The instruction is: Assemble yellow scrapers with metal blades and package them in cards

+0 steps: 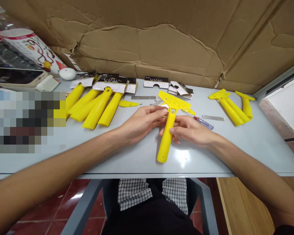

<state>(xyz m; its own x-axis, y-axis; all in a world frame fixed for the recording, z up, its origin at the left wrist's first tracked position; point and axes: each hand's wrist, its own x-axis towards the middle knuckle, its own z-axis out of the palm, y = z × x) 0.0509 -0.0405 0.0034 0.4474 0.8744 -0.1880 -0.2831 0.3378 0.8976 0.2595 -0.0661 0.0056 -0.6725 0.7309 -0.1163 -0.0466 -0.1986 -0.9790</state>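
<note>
A yellow plastic scraper (167, 138) is held up over the table, its wide head away from me and its handle slanting toward me. My right hand (189, 130) is closed round the handle, thumb on the near side. The fingers of my left hand (144, 124) are pressed together at the neck, just below the head; their tips are partly hidden behind the scraper. A small screw or nut (172, 111) shows in the neck. Right behind my right hand lies a screwdriver (203, 122) with a clear handle, beside a flat metal blade (213, 117).
Several carded yellow scrapers (95, 111) lie at left, with more bare scraper handles (231, 107) at right. Behind are black-and-white header cards (156, 82), another blade (143, 97) and a yellow head piece (128, 103). A phone (17, 77) and bottle (31, 45) stand left; cardboard (137, 42) walls the back.
</note>
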